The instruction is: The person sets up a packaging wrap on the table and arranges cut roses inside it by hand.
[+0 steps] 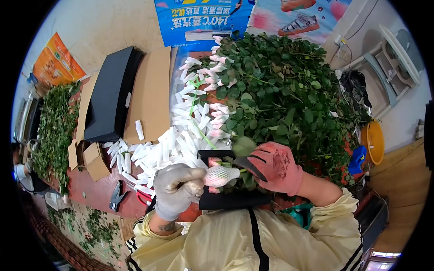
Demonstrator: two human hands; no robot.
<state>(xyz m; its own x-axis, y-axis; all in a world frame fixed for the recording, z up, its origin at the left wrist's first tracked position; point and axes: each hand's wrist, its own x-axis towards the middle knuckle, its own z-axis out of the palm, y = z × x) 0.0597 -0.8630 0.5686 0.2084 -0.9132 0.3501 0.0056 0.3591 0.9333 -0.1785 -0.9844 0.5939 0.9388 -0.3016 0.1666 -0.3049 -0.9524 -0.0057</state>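
A: What takes up the most room?

B: The red counter (92,192). A big heap of leafy stems (280,86) covers its right part, pink flower heads (219,118) in white nets lined up along the heap's left edge.

A: And left of those?

B: A cardboard sheet (151,90) with a thick black stack (113,95) on it. Nearer the person, a loose pile of white sleeves (158,156) spreads over the counter.

A: Where are the hands?

B: At the near edge, around a black stand (235,201). The left hand (178,187) wears a pale glove; the right hand (273,167) wears a red one with dark fingers.

A: Any tools?

B: A stapler (117,196) left of the left hand, then red-handled scissors (143,197) just beside it.

A: And the sleeved flower (221,176)?

B: Between the hands — lying sideways over the stand, narrow end to the right. The left grip pinches its wide end; the right grip closes on the stem (243,170).
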